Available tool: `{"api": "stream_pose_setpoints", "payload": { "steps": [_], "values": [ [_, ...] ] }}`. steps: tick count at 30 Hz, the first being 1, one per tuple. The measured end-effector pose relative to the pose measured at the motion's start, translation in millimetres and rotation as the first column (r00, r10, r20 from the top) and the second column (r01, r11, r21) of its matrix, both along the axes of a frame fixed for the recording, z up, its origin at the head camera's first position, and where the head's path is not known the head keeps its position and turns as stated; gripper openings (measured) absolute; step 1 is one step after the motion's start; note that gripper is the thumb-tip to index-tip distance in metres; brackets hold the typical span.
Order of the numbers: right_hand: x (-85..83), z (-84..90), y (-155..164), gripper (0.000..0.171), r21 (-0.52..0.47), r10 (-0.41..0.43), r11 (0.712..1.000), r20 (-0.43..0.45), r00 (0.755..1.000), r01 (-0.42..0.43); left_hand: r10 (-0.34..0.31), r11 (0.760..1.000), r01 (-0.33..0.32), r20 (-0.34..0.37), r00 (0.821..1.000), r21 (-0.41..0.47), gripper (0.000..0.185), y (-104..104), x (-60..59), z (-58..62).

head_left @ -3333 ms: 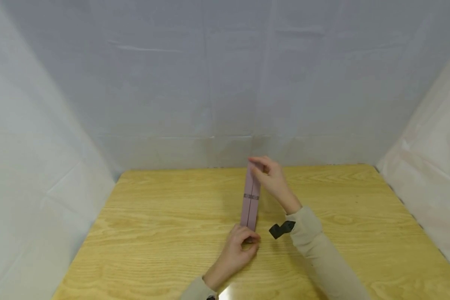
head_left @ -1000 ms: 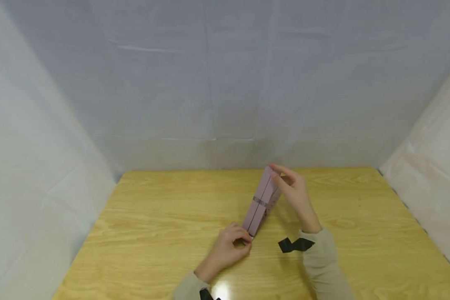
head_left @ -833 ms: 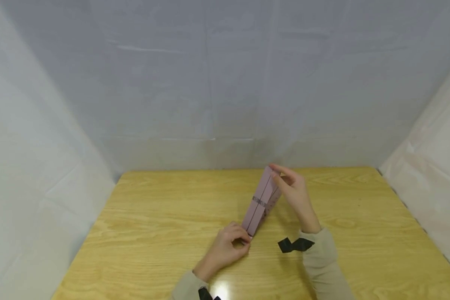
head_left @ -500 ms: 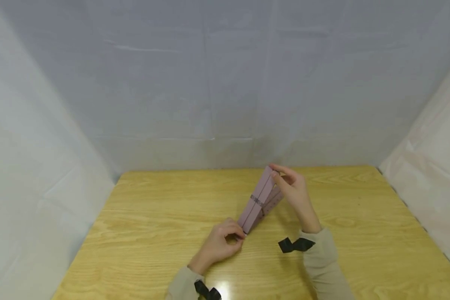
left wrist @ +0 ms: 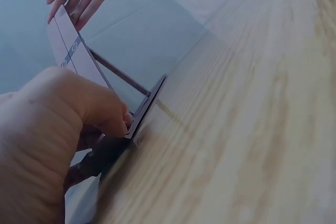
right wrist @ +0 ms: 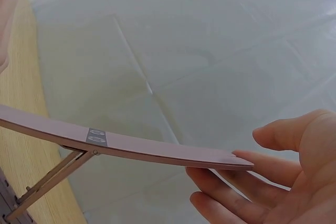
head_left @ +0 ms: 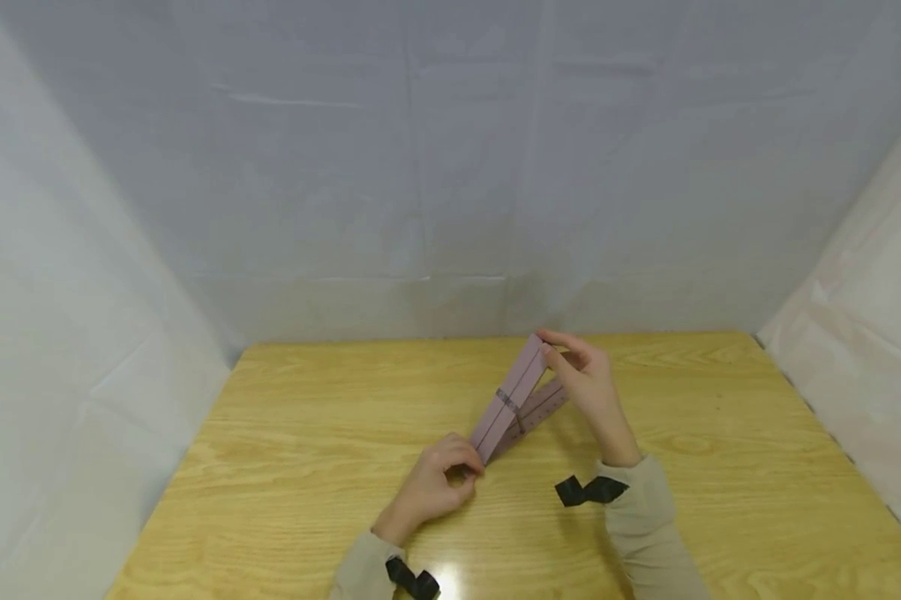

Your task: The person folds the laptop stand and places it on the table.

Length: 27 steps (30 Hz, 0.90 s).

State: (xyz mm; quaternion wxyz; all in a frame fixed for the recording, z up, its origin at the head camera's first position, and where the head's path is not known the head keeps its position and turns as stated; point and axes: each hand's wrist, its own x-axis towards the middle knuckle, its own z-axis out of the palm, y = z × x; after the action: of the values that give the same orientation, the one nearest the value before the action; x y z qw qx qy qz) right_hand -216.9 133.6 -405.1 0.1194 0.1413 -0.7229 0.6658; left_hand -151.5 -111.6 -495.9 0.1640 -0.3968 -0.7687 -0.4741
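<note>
Nearest the camera, the left hand had its fingers curled around the low end of the pink folding stand, pinning it to the wooden table. Further out, the right hand held the raised far tip, fingers fairly straight under it with the thumb on top.

My guess at the risk: the top panel was propped open at an angle, so if that light fingertip hold slipped it could've snapped down onto the base, or the hinge end could've skidded on the slick wood.

The right wrist view showed the thin support strut under the panel, which the head view barely caught.
</note>
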Motion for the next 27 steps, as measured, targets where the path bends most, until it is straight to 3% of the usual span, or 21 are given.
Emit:
{"api": "stream_pose_setpoints", "payload": {
  "steps": [6, 14, 21, 27],
  "values": [
    [1.0, 1.3, -1, 0.029, 0.006, 0.011, 1.000, 0.009, 1.000, -0.011, 0.020, 1.000, -0.019, 0.031, 0.999, -0.005, 0.030, -4, 0.2, 0.9],
    [0.6, 1.0, -2, 0.029, 0.018, 0.014, 1.000, 0.006, 1.000, -0.014, 0.042, 0.999, -0.042, -0.018, 0.999, -0.009, 0.027, -8, -8.3, -12.9],
    [0.0, 0.3, -2, 0.029, 0.019, 0.012, 1.000, 0.015, 1.000, -0.012, 0.066, 0.998, -0.067, 0.007, 0.998, 0.010, 0.028, -9, -3.2, -5.0],
    [0.8, 0.7, -3, 0.029, 0.023, 0.020, 1.000, 0.023, 1.000, -0.021, 0.069, 0.998, -0.069, -0.004, 0.998, -0.013, 0.028, -15, -14.0, -27.5]
  ]
}}
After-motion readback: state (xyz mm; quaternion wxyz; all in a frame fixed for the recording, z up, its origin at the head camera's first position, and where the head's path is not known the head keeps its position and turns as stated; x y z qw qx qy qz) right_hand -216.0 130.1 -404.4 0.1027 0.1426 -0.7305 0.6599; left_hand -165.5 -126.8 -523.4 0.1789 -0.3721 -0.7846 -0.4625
